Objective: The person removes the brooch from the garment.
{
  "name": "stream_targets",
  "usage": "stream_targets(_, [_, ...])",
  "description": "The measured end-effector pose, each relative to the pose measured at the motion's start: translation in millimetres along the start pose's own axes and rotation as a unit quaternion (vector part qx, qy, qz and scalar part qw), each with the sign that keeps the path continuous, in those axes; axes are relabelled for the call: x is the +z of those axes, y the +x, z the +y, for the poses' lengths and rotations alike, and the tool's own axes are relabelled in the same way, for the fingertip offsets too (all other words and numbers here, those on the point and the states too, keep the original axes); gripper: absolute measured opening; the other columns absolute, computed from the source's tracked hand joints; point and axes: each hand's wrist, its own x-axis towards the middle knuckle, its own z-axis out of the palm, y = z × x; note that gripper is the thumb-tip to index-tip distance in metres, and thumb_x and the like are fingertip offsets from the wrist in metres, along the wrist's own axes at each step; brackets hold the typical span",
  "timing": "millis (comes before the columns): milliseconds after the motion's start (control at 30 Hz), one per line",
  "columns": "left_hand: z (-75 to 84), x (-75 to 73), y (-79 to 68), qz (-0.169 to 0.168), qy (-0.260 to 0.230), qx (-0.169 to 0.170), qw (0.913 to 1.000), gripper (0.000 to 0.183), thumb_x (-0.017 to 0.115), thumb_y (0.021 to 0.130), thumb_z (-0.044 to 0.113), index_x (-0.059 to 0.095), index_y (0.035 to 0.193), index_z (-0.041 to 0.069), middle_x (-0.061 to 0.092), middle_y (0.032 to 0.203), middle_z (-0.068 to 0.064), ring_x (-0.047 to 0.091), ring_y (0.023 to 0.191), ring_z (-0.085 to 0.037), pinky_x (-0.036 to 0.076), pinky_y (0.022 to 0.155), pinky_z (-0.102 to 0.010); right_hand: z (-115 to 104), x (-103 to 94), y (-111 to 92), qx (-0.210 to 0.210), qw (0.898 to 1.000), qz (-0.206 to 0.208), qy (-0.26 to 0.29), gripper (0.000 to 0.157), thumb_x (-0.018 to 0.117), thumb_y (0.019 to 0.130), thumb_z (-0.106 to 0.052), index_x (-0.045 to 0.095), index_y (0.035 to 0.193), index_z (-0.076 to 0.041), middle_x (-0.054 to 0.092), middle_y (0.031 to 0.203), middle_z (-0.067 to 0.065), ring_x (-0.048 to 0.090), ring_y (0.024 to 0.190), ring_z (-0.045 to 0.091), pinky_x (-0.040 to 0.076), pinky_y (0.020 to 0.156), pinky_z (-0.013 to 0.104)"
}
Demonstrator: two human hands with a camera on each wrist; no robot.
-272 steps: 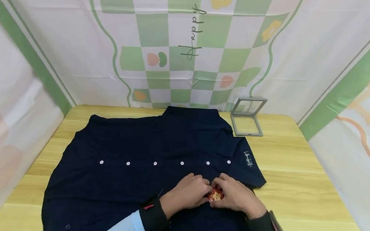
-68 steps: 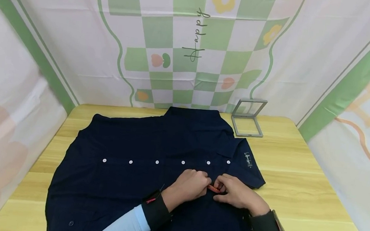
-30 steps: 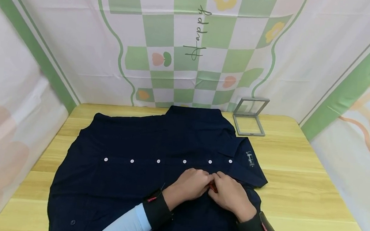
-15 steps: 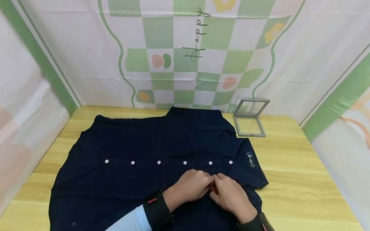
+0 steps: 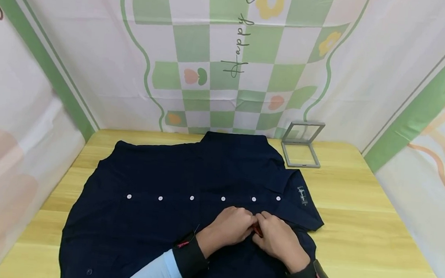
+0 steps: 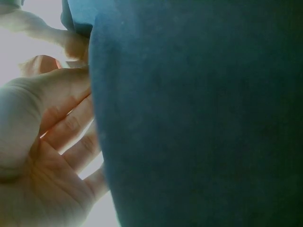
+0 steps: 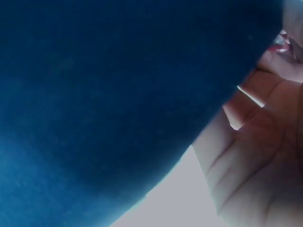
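Observation:
A navy shirt with white buttons lies spread on the table. Just below its button row, both hands meet at the fingertips over a small red badge, mostly covered by them. My left hand pinches the badge's left side together with the cloth. From the other side, my right hand holds it between thumb and fingers. Dark cloth fills most of the left wrist view and hides those fingertips. In the right wrist view, a red glint of the badge shows beside the fingers.
A grey-framed clear case stands with its lid raised at the back right of the wooden table. Behind rises a printed green-and-white curtain. A folded sleeve with a pale label reaches toward the right.
Earlier the badge showed its gold design face up, then was tipped edge-on. The right hand has since moved left against the left hand, covering most of it. The last half second shows little movement.

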Motion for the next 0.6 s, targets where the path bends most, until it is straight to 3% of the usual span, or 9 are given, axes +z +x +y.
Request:
stream_targets(267, [0.8,2.6,-0.9,0.000,-0.002,-0.001,1.0000,0.021,0.068,0.092,0.024,0.065,0.072,0.022,0.056,0.065,0.010,0.049,0.055,0.000,0.033,0.052,-0.012,3.2,0.7,-2.7,-0.015,1.000,0.004,0.010,0.018,0.072,0.077,-0.011,0.054,0.076,-0.015,0.039,0.070,-0.006,0.035,0.057,0.005,0.030,0.052,0.021])
stream_targets(600, [1.2,-0.1,2.0,-0.004,0.005,-0.007,1.0000,0.020,0.070,0.091,0.024,0.066,0.072,0.022,0.059,0.065,0.011,0.052,0.056,-0.001,0.038,0.052,-0.014,2.7,-0.4,-0.8,-0.004,1.000,0.010,0.022,0.022,0.073,0.077,-0.010,0.052,0.070,-0.016,0.039,0.066,-0.005,0.035,0.053,0.006,0.030,0.049,0.021])
